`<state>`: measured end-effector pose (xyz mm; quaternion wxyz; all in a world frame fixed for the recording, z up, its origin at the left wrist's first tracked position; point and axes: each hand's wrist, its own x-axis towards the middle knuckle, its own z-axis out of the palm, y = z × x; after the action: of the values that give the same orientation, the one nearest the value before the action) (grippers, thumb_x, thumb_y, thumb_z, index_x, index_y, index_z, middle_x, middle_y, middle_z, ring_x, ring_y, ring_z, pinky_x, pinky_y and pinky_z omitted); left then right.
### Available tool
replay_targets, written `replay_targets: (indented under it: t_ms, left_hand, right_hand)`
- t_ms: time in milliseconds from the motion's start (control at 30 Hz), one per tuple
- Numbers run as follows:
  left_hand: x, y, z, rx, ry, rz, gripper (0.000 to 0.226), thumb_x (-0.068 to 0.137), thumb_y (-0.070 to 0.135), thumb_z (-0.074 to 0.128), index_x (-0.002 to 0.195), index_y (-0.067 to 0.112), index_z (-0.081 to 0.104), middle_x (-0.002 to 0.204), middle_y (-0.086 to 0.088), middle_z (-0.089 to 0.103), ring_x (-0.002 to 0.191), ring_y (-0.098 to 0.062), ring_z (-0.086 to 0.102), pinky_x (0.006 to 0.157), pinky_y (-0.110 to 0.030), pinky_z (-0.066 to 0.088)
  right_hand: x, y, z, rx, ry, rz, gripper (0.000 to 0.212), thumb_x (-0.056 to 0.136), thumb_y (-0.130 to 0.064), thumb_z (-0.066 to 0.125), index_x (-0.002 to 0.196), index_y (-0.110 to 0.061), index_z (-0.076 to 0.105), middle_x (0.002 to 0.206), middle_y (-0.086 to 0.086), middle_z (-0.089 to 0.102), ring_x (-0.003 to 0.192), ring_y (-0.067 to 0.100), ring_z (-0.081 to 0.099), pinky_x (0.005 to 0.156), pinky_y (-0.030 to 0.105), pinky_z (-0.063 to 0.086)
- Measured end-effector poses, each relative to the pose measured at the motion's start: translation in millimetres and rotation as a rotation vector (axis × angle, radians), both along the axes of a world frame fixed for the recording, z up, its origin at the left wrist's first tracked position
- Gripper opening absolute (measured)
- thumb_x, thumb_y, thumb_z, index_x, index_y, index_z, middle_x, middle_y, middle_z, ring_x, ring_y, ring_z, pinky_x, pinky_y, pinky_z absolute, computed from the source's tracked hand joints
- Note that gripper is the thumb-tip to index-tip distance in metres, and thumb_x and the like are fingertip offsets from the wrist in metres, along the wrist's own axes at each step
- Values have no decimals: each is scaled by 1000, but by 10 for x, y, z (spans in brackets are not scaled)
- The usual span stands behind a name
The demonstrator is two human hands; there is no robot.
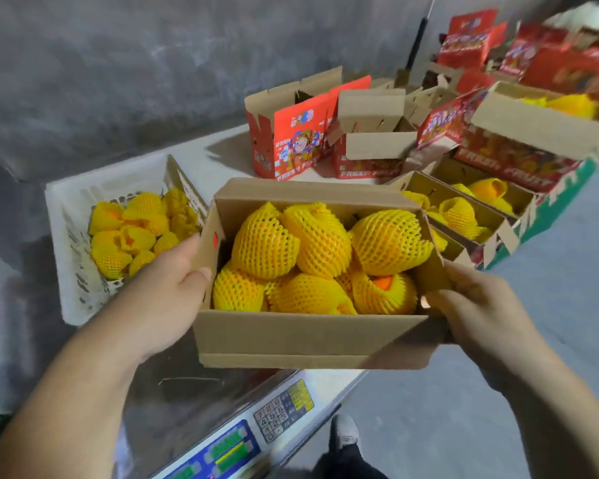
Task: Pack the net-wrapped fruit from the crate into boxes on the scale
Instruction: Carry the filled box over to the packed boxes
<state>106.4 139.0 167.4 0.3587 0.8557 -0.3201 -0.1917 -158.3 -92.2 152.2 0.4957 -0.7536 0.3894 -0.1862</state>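
box (312, 337): full of netted fruit (388, 242) | both hands' grip clamped on ends | crate (73, 216): part-filled

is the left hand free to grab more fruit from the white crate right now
Probably not: the left hand grips the full box with the right hand. The crate lies open just beside it.

Both hands, left (166, 288) and right (478, 305), grip the fruit-filled box (312, 337) above the scale (222, 426).

Crate (83, 216) hems the box (312, 337) at left, packed boxes (464, 216) (open-topped) at right; near side free.
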Motion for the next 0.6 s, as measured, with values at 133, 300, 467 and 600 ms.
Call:
replay_targets:
  t_ms: [133,300,467,600]
  left_hand:
    - [-60,-810,194,-35,-17,-104,48,110,17,49,153,37,49,140,9,64,132,-18,57,106,-36,46]
    - [-126,-2102,313,-29,-10,-254,47,108,11,50,149,34,55,135,5,69,121,-14,64,101,-33,46]
    - [-224,-3736,252,-10,-29,-342,45,108,8,51,149,26,55,142,-11,64,133,-33,57,104,-41,46]
    - [-376,-4975,197,-7,-13,-348,40,108,7,49,140,27,61,107,7,71,93,-9,64,72,-23,45]
  right_hand:
    - [-259,-526,201,-113,4,-66,60,105,-13,44,89,-66,66,87,-16,71,84,21,70,68,51,61]
    - [-631,-1477,212,-139,-17,-211,45,100,-8,45,100,-45,69,85,1,72,85,34,70,68,63,59]
    - [-1006,-2601,53,-96,-69,-339,42,97,-2,48,102,-34,73,83,0,76,82,33,72,68,65,60]
    - [-1160,-3510,58,-92,-65,-371,42,96,-1,47,99,-32,74,82,-2,76,81,36,71,70,65,60]
